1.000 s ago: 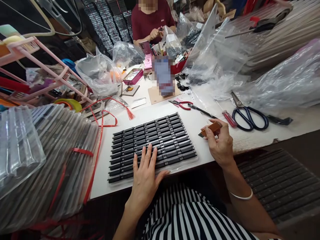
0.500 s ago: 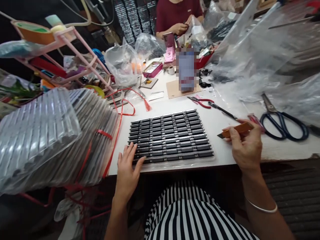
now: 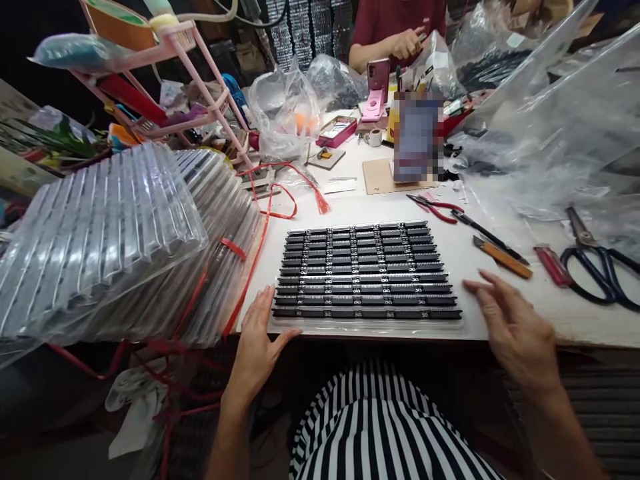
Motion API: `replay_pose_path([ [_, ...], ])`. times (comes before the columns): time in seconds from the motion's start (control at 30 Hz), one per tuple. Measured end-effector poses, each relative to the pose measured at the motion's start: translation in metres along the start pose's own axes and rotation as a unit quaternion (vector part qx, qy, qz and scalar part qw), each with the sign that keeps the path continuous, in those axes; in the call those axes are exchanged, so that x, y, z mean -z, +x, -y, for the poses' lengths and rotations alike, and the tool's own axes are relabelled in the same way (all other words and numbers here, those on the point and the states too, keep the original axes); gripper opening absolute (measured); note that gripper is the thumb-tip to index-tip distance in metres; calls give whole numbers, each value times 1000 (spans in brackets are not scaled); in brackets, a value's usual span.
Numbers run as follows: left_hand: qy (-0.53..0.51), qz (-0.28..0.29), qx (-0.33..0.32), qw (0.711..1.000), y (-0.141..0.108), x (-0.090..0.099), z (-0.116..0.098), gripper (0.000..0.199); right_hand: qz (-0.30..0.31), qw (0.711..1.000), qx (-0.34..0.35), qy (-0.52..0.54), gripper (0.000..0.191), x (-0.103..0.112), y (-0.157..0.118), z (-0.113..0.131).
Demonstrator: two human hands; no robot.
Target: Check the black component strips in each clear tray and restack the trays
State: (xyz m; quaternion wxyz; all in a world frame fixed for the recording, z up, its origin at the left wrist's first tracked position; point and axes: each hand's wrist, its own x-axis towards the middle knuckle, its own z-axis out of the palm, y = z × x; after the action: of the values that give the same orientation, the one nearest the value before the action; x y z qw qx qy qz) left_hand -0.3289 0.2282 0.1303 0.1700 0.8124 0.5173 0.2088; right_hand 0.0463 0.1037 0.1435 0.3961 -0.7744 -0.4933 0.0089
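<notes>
A clear tray of black strips (image 3: pixel 365 273) lies flat on the white table (image 3: pixel 480 313) in front of me. My left hand (image 3: pixel 257 343) rests with spread fingers at the tray's near left corner, touching its edge. My right hand (image 3: pixel 515 327) hovers open just right of the tray and holds nothing. An orange-handled knife (image 3: pixel 501 257) lies on the table beyond my right hand, apart from it.
A tall stack of clear plastic trays (image 3: pixel 120 247) tied with red strap fills the left. Red pliers (image 3: pixel 434 205), a red tool (image 3: pixel 553 265) and blue-handled scissors (image 3: pixel 597 260) lie at the right. Plastic bags (image 3: pixel 545 127) crowd the back. A person (image 3: pixel 395 30) works at the far side.
My right hand has let go of the orange-handled knife, which now lies on the table, and has come down beside the tray. My left hand slid from the strips to the tray's left corner.
</notes>
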Motion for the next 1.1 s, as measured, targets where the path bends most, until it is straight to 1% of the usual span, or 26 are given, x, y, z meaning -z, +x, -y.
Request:
replay_pose_path([
  [0.03,5,-2,6,1000,0,-1,1,79,25,999,36,-8,38,-2,-3,7],
  [0.07,9,-7,15,1000,-1,-3,1,79,37,997,70,-19,39,-5,-6,13],
  [0.13,14,-16,31,999,-2,-5,1,76,35,993,106,-35,40,-8,-7,18],
  [0.2,23,-18,22,999,-3,-7,0,75,26,992,116,-49,41,-10,-8,20],
  [0.3,47,-13,-10,999,-5,-5,2,74,28,990,124,-55,42,-8,-13,22],
  [0.4,63,-4,-23,998,-11,3,9,81,60,988,140,-31,45,-3,-23,23],
  [0.5,67,14,-19,997,-19,10,18,90,111,979,171,-30,58,2,-34,22],
  [0.6,63,-5,-14,998,-24,9,23,87,132,970,196,-56,67,2,-40,19],
  [0.73,71,-39,-4,997,-24,3,24,79,100,975,192,-50,63,-2,-40,15],
  [0.8,85,-47,-19,995,-22,0,25,78,88,977,190,-39,63,-5,-38,14],
  [0.93,103,-70,-53,991,-17,-3,29,77,72,975,208,-44,63,-11,-32,12],
  [1.1,108,-67,-52,991,-14,-3,32,76,48,972,222,-50,62,-16,-26,11],
])
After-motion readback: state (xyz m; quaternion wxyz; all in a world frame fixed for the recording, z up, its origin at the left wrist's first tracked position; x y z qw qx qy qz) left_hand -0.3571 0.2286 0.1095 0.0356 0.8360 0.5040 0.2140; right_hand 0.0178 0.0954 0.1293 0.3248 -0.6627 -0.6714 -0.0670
